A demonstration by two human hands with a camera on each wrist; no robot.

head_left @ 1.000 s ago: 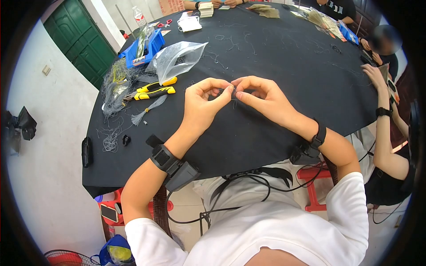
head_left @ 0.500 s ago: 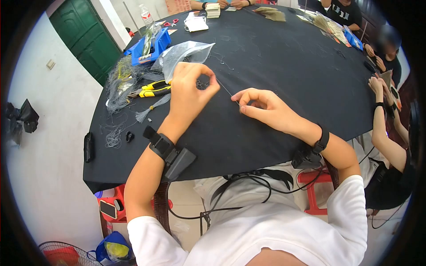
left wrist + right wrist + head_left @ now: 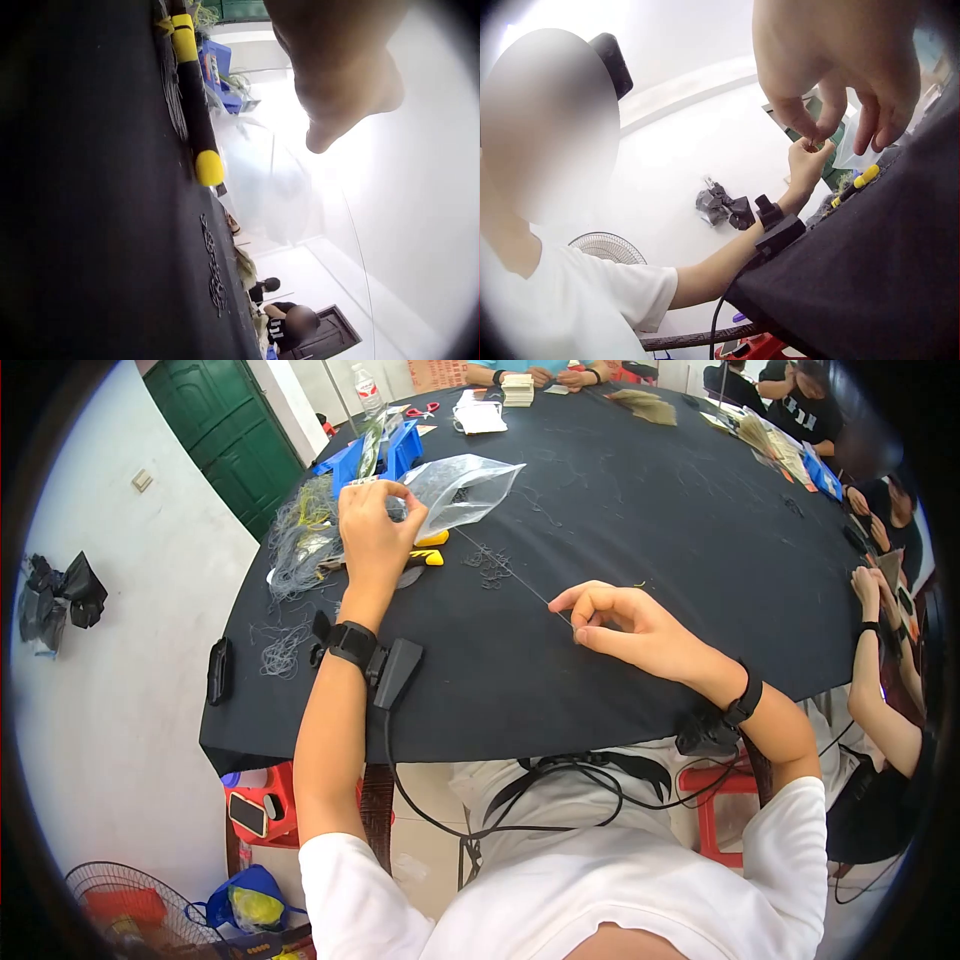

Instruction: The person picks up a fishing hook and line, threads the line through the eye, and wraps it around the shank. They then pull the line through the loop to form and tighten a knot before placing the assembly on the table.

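A thin grey thread [image 3: 512, 572] runs taut on a slant between my two hands over the black tablecloth. Thumb and index finger of my left hand [image 3: 376, 532] pinch its far end, beside the clear plastic bag [image 3: 470, 488]. Closer to me, my right hand [image 3: 640, 628] pinches the near end between thumb and index finger. The left wrist view catches the thread [image 3: 364, 262] as a fine line below the fingers. Yellow-and-black pliers [image 3: 428, 558] lie just right of my left hand, partly hidden by it.
A tangle of grey threads [image 3: 300, 550] lies left of my left hand, with a blue bin [image 3: 405, 448] behind. A smaller thread bundle [image 3: 285, 650] and a black case [image 3: 219, 672] lie near the left edge. Dark bits [image 3: 488, 567] sit mid-table. Other people sit around the table.
My hands were together at the fingertips; my left hand has moved away to the left, drawing the thread out between them. The head view has shifted slightly.
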